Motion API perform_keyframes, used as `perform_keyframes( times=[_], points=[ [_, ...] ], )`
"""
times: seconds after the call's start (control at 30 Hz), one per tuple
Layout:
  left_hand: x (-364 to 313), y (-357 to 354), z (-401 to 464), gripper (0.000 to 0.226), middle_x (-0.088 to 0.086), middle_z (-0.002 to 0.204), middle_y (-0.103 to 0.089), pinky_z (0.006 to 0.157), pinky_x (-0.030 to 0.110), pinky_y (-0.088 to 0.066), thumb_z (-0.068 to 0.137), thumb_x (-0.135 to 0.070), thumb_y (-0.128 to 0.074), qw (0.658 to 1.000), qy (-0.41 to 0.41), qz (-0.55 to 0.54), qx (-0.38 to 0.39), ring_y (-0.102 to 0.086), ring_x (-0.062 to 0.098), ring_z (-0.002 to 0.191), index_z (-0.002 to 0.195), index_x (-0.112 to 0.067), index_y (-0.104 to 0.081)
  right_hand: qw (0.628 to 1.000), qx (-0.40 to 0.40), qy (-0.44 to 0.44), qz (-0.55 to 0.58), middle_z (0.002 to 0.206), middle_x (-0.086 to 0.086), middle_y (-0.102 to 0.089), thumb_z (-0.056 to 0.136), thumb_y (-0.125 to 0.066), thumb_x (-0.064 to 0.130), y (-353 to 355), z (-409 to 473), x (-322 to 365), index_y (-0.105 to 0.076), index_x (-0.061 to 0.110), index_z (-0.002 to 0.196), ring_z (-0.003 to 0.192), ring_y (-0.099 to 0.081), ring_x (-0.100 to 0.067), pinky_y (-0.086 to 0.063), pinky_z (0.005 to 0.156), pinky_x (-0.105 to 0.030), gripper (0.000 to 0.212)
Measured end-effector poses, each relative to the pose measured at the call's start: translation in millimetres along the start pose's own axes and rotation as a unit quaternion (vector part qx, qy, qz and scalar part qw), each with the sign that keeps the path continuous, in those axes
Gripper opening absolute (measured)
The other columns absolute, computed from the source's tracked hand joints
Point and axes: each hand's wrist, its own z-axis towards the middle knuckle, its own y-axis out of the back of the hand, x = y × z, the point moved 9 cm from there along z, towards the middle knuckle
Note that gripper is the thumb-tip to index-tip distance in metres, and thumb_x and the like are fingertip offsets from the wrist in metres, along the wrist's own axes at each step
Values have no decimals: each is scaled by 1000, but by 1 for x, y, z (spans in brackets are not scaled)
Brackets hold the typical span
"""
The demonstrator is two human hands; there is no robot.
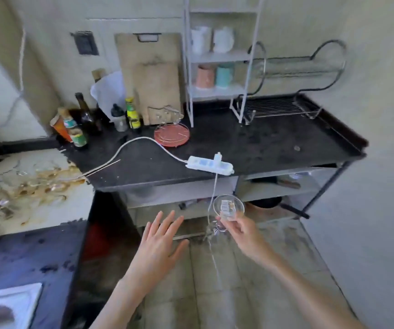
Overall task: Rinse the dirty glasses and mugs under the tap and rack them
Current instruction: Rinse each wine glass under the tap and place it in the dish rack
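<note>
In front of me the dark surface [250,141] carries a white power strip [209,164] near its front edge, its cord [129,144] curving back toward the bottles [82,122] crowded in the left rear corner. A red round mat [171,135] lies just before the cutting boards [153,77] leaning on the wall. At the back stand a white shelf rack [217,58] and, just beside it on the right, a metal dish rack [283,103].

Your sink [8,305] cut off at the frame's lower left corner, its contents a blur, barcode label on the glass [228,207] too small to read, bottle labels [78,134] at upper left blurred, both your forearms cropped by the bottom edge.
</note>
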Motion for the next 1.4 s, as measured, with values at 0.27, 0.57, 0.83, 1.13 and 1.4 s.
perform_keyframes(
  times=[0.27,0.57,0.83,1.13,1.4],
  points=[
    [-181,-98,96,98,-1,147,-37,108,38,-9,75,-77,15,990,-83,18,114,-28,31,139,140,-26,-39,994,-88,-55,-18,102,-4,-71,94,-51,26,199,-14,-112,-64,15,112,97,-66,-17,-49,91,-42,25],
    [-273,-127,214,111,-4,157,-8,110,31,8,58,-82,25,987,-130,-5,91,12,15,140,147,-30,-16,984,-157,-81,27,101,0,-71,93,-51,30,334,31,-164,-66,16,104,97,-66,-15,-50,91,-38,24],
    [-283,-145,356,118,-5,156,-10,112,35,5,56,-84,27,992,-100,-18,70,18,12,135,146,-28,-24,984,-171,-46,3,98,2,-70,94,-51,30,416,170,-172,-67,16,102,92,-64,-9,-49,88,-30,22],
    [-321,-80,544,56,-2,158,1,114,37,9,98,-45,-28,990,-117,77,22,13,23,144,148,-27,-11,983,-173,69,-2,94,9,-66,97,-46,26,515,347,-101,-61,23,102,97,-62,-8,-47,89,-25,16],
    [-315,-36,671,70,-2,157,6,103,29,23,85,-60,-5,988,-62,120,-77,26,18,135,148,-30,-4,970,-117,209,-30,98,4,-61,97,-43,26,570,523,-7,-58,9,111,87,-61,-8,-52,79,-27,27]
  ],
)
